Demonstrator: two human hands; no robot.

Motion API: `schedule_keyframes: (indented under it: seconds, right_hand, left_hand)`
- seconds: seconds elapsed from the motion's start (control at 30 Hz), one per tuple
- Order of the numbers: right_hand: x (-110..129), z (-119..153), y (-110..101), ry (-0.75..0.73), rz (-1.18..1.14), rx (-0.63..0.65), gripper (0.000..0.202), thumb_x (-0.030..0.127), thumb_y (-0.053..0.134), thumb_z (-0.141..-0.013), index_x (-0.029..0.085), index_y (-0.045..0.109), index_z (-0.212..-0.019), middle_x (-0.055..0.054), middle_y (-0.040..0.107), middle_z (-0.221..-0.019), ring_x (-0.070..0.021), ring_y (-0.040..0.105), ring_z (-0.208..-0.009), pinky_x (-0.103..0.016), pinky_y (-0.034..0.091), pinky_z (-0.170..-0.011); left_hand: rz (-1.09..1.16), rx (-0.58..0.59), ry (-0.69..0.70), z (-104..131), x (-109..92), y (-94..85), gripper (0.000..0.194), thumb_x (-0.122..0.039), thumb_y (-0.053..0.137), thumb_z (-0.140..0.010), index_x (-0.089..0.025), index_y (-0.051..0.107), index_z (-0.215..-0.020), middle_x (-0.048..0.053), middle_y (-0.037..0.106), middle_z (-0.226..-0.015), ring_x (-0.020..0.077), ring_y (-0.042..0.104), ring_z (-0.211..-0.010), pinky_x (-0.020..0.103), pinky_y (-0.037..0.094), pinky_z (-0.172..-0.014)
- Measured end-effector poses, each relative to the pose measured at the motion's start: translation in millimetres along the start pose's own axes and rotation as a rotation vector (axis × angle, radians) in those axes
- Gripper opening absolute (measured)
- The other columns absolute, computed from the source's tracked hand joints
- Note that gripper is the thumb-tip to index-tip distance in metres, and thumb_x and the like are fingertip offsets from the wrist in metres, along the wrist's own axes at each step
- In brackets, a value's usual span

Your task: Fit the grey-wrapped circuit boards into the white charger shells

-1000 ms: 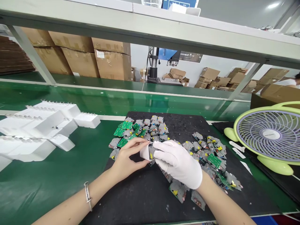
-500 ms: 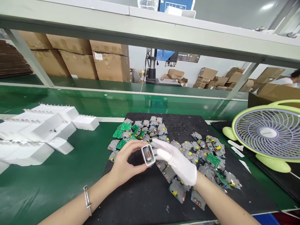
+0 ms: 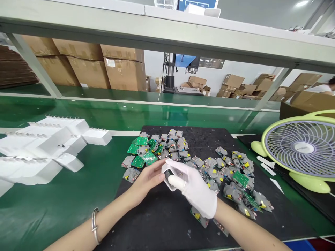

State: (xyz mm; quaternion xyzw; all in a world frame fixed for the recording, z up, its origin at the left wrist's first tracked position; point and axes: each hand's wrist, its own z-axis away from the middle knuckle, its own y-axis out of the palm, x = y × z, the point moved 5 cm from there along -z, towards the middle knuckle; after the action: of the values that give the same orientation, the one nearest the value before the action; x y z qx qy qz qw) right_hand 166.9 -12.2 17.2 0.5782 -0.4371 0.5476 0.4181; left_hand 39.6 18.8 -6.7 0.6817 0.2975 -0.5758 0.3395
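A small white plastic housing point(image 3: 169, 184), shaped like an open-ended box, is held in front of me above the black mat. My bare left hand point(image 3: 146, 182) grips it from the left, thumb and fingers closed around its side. My right hand point(image 3: 197, 190), in a white glove, closes on it from the right, with the thumb at its open end. Something dark shows in that opening, partly covered by the thumb. Beyond and beside the hands lie several green circuit boards point(image 3: 149, 158) with grey filler and yellow parts point(image 3: 232, 192).
White plastic housings point(image 3: 98, 137) stand stacked on the green table point(image 3: 86, 198) at left. A lime-green fan point(image 3: 300, 148) is at right, near thin white pieces point(image 3: 267, 169). A metal shelf beam point(image 3: 167, 38) crosses overhead. Cardboard boxes point(image 3: 125, 73) stand behind.
My gloved right hand has moved left onto the housing, its thumb now at the opening. The housing has tilted and turned, and the orange-red part inside no longer shows.
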Motion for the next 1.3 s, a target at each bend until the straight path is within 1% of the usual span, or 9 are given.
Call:
schedule_keyframes:
  seconds: [0.13, 0.3, 0.4, 0.53, 0.73, 0.87, 1.03, 1.17, 1.3]
  right_hand:
    - [3.2, 2.5, 8.2, 0.003, -0.026, 0.029, 0.042, 0.037, 0.058, -0.079, 0.017, 0.053, -0.116, -0.006, 0.057, -0.095, -0.0146, 0.053, -0.081, -0.029, 0.047, -0.074]
    - [3.2, 5.4, 18.2, -0.023, -0.039, 0.13, 0.036, 0.028, 0.067, -0.07, 0.017, 0.057, -0.103, -0.005, 0.057, -0.094, -0.017, 0.056, -0.086, -0.032, 0.048, -0.08]
    - [-0.6, 6.1, 18.2, 0.027, -0.006, 0.163, 0.035, 0.022, 0.065, -0.07, 0.017, 0.058, -0.104, -0.004, 0.057, -0.091, -0.0164, 0.057, -0.085, -0.032, 0.05, -0.081]
    - [6.1, 6.1, 15.3, -0.111, 0.048, 0.11, 0.028, 0.022, 0.061, -0.072, 0.016, 0.062, -0.1, -0.005, 0.058, -0.089, -0.0156, 0.057, -0.08, -0.029, 0.051, -0.076]
    - [12.6, 10.8, 20.5, -0.202, 0.1, 0.13, 0.016, 0.03, 0.061, -0.075, 0.016, 0.065, -0.081, -0.002, 0.056, -0.077, -0.0133, 0.051, -0.069, -0.025, 0.046, -0.066]
    - [3.3, 6.7, 19.2, -0.104, -0.034, 0.086, 0.016, 0.031, 0.063, -0.074, 0.017, 0.066, -0.081, -0.002, 0.058, -0.077, -0.0133, 0.051, -0.069, -0.025, 0.044, -0.064]
    - [-6.7, -1.7, 9.3, 0.111, -0.153, 0.019, 0.03, 0.039, 0.071, -0.067, 0.014, 0.068, -0.081, -0.002, 0.059, -0.076, -0.0115, 0.051, -0.066, -0.023, 0.042, -0.06]
    - [-11.6, -4.4, 3.2, 0.191, -0.226, -0.001, 0.039, 0.05, 0.066, -0.069, 0.011, 0.066, -0.071, -0.001, 0.056, -0.064, -0.009, 0.049, -0.058, -0.021, 0.039, -0.054]
    - [-15.9, -6.6, 4.7, 0.277, -0.468, 0.037, 0.036, 0.041, 0.076, -0.061, 0.014, 0.068, -0.083, -0.005, 0.063, -0.083, -0.0148, 0.06, -0.075, -0.024, 0.047, -0.065]
  left_hand:
    - [0.125, 0.085, 0.01, 3.3, -1.6, 11.0, 0.078, -0.054, 0.068, -0.066, -0.025, 0.04, -0.133, 0.013, 0.046, -0.135, 0.0329, 0.043, -0.123, 0.05, 0.033, -0.103]
    - [0.178, 0.051, 0.034, 9.6, -1.6, 16.1, 0.125, -0.043, 0.081, -0.052, -0.036, -0.005, -0.141, 0.016, 0.033, -0.142, 0.0327, 0.045, -0.121, 0.05, 0.037, -0.099]
    - [0.176, 0.067, 0.012, 11.0, 0.6, 18.8, 0.133, -0.038, 0.084, -0.05, -0.037, -0.016, -0.138, 0.017, 0.035, -0.139, 0.0324, 0.046, -0.12, 0.05, 0.037, -0.098]
    - [0.188, 0.05, 0.003, 11.3, -1.0, 21.3, 0.119, -0.038, 0.081, -0.055, -0.035, -0.001, -0.14, 0.016, 0.036, -0.138, 0.0309, 0.048, -0.117, 0.048, 0.039, -0.096]
    - [0.145, 0.07, -0.017, 12.3, -7.4, 28.0, 0.062, -0.042, 0.074, -0.063, -0.024, 0.047, -0.115, 0.009, 0.055, -0.113, 0.0247, 0.056, -0.099, 0.035, 0.046, -0.083]
    - [0.113, 0.07, -0.039, 11.8, -5.0, 26.6, 0.057, -0.047, 0.072, -0.065, -0.024, 0.047, -0.111, 0.005, 0.06, -0.098, 0.0202, 0.059, -0.086, 0.029, 0.047, -0.072]
    - [-0.3, -0.017, 0.083, 7.9, -7.9, 13.9, 0.084, -0.045, 0.082, -0.048, -0.024, 0.047, -0.121, 0.01, 0.05, -0.126, 0.0299, 0.046, -0.116, 0.043, 0.034, -0.1]
    - [-0.61, -0.121, 0.173, 7.2, -15.3, 5.3, 0.062, -0.035, 0.076, -0.063, -0.028, 0.051, -0.12, 0.006, 0.054, -0.125, 0.0253, 0.047, -0.117, 0.043, 0.033, -0.102]
    - [-0.669, -0.083, 0.248, 8.3, -17.4, 5.4, 0.054, -0.032, 0.069, -0.073, -0.031, 0.047, -0.122, 0.005, 0.055, -0.124, 0.023, 0.05, -0.114, 0.04, 0.039, -0.097]
